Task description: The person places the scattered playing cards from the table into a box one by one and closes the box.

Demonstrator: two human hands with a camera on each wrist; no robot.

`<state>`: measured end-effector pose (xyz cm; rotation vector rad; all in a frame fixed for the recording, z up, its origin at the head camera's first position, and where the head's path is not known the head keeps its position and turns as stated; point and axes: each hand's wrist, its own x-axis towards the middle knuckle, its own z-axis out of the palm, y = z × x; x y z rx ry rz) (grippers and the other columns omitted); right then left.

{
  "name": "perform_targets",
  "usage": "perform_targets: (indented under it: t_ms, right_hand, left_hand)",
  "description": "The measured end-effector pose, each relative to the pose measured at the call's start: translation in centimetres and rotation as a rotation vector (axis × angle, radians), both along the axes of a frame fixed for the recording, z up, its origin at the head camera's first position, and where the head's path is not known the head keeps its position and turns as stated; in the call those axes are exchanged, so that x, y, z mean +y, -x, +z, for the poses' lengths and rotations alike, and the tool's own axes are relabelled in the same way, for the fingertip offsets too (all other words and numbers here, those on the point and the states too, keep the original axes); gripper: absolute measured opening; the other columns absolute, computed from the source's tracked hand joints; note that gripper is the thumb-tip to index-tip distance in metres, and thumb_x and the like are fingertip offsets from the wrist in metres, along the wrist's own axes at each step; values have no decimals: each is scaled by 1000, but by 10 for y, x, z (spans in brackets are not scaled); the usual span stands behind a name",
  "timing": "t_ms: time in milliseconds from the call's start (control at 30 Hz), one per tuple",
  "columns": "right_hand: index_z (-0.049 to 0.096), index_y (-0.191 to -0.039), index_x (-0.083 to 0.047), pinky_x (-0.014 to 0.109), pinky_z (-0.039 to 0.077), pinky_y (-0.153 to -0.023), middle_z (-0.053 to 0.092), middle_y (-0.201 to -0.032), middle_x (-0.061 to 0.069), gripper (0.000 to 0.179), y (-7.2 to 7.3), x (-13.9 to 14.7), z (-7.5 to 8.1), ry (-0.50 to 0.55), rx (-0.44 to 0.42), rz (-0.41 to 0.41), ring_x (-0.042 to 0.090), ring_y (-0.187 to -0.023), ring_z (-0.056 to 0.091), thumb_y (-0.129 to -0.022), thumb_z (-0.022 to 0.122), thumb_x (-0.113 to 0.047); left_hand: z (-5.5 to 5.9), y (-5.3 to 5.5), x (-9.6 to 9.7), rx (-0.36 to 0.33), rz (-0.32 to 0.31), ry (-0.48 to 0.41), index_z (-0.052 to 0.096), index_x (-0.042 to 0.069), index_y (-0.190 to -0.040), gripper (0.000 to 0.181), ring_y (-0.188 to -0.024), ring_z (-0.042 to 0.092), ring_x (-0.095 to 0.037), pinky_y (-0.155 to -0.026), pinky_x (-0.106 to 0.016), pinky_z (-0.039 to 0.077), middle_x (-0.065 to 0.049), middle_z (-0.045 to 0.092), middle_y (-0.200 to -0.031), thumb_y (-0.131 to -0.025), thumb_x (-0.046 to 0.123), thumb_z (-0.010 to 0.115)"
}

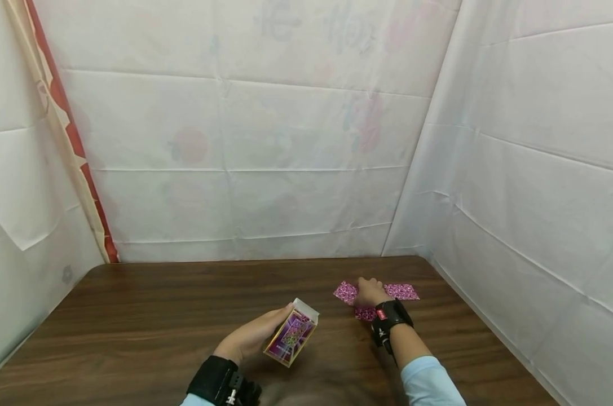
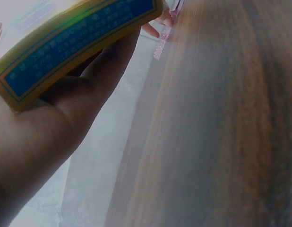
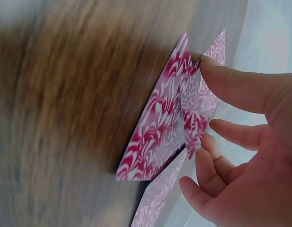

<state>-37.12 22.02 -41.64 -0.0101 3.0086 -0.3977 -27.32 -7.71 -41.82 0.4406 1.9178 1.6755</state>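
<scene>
In the head view my left hand (image 1: 249, 336) grips a purple card box (image 1: 292, 337) with gold edges, tilted, its white top flap raised. The left wrist view shows the side of this box (image 2: 82, 49), blue with yellow borders, above the palm. Farther right, my right hand (image 1: 371, 294) is low over several cards with pink and white swirled backs. Seen from the right wrist, thumb and fingers pinch one card (image 3: 195, 106) by its edges. Beside it on the table are another card (image 3: 153, 130) and a further card (image 3: 160, 191), partly overlapped.
Both hands work over a dark wood-grain table (image 1: 149, 316). White sheeting (image 1: 296, 197) hangs behind the table's far edge, and more sheeting (image 1: 529, 197) stands along the right side. A red-edged strip (image 1: 78, 141) runs down the left corner.
</scene>
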Motion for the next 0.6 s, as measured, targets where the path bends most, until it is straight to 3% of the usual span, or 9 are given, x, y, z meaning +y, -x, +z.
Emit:
perform_targets:
  t_ms: [167, 333, 600]
  right_hand:
    - [57, -110, -3, 52, 40, -87, 49, -108, 22, 48, -4, -1, 2, 22, 52, 7, 37, -102, 43, -70, 78, -22]
    - [56, -109, -5, 50, 39, -86, 49, -107, 18, 44, -4, -2, 1, 68, 69, 7, 34, -101, 44, -72, 77, -16]
    - [52, -114, 2, 48, 47, -86, 59, -106, 23, 36, -5, -7, -2, 142, 110, 128, 37, -103, 57, -80, 64, 3]
  left_hand:
    - [0, 0, 0, -4, -4, -5, 43, 2, -136, 79, -103, 57, -23, -94, -57, 40, -14, 58, -119, -92, 66, 29]
    - [1, 0, 0, -5, -5, -17, 42, 2, -136, 79, -102, 58, -22, -93, -53, 42, -13, 59, -118, -91, 66, 31]
    - [2, -1, -1, -2, -4, -16, 41, 1, -137, 78, -103, 58, -23, -93, -53, 42, -15, 58, -121, -93, 65, 29]
